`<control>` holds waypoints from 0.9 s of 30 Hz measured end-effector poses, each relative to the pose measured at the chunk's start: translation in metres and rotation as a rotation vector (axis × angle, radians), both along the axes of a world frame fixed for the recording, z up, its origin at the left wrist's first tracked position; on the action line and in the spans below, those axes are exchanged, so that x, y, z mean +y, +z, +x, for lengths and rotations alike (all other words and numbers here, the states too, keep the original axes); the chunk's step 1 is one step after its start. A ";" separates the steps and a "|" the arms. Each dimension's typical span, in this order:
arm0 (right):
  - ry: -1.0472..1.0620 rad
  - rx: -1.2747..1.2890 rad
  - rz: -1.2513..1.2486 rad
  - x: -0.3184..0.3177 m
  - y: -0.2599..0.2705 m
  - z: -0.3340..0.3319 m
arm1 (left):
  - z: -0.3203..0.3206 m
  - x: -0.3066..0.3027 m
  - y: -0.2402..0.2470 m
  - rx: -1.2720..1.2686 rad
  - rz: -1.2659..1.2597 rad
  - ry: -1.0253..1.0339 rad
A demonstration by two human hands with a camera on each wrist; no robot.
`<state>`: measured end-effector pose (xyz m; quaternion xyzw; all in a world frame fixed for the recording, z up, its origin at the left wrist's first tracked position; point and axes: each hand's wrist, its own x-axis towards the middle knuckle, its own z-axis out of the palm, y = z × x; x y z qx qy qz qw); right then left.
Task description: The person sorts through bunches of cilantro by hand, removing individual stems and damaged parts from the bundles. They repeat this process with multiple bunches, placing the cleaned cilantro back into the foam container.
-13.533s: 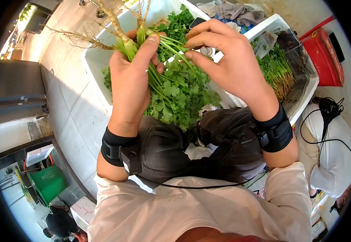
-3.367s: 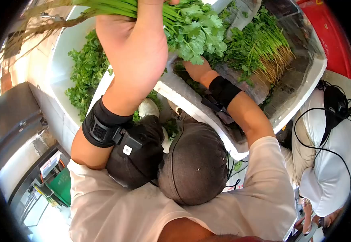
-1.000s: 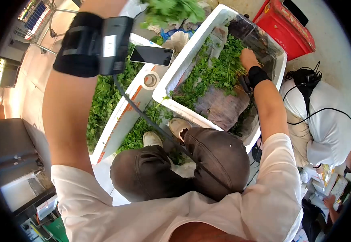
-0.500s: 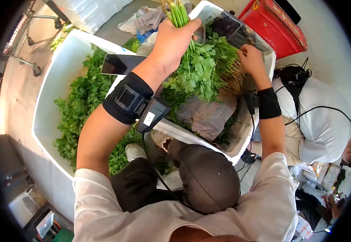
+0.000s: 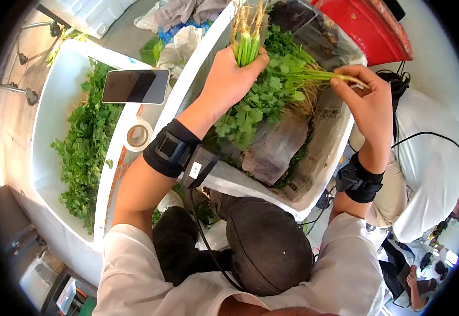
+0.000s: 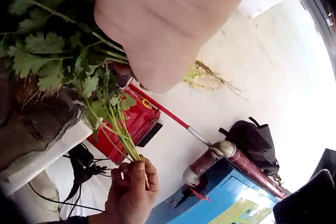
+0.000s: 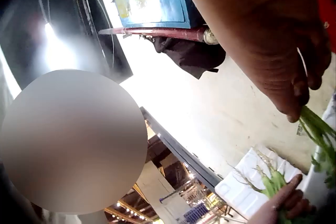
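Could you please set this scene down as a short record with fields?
Left hand: grips thick bunch of leafy green herbs, pale roots outward
Right hand: pinches a few slender green stems
Right box: open white foam box, herbs inside
Left box: open white foam box, leafy greens inside
On left box's edge: flat dark-screened phone, round pale tape roll
Beside right box: red boxy container

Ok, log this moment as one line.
left hand: grips herb bunch | right hand: pinches thin stems | phone: on rim of white box
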<state>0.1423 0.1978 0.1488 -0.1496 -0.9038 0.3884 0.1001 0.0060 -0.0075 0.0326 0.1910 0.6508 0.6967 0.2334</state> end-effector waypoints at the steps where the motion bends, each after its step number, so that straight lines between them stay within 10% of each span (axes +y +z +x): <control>1: -0.048 0.085 -0.108 -0.004 -0.008 -0.001 | 0.000 -0.002 -0.001 0.043 -0.034 -0.026; 10: 0.000 0.433 -0.516 0.003 -0.104 -0.026 | 0.004 -0.016 0.003 -0.377 0.043 -0.424; 27: 0.178 0.271 -0.551 -0.024 -0.143 -0.032 | 0.019 -0.002 -0.021 -0.165 -0.056 -0.138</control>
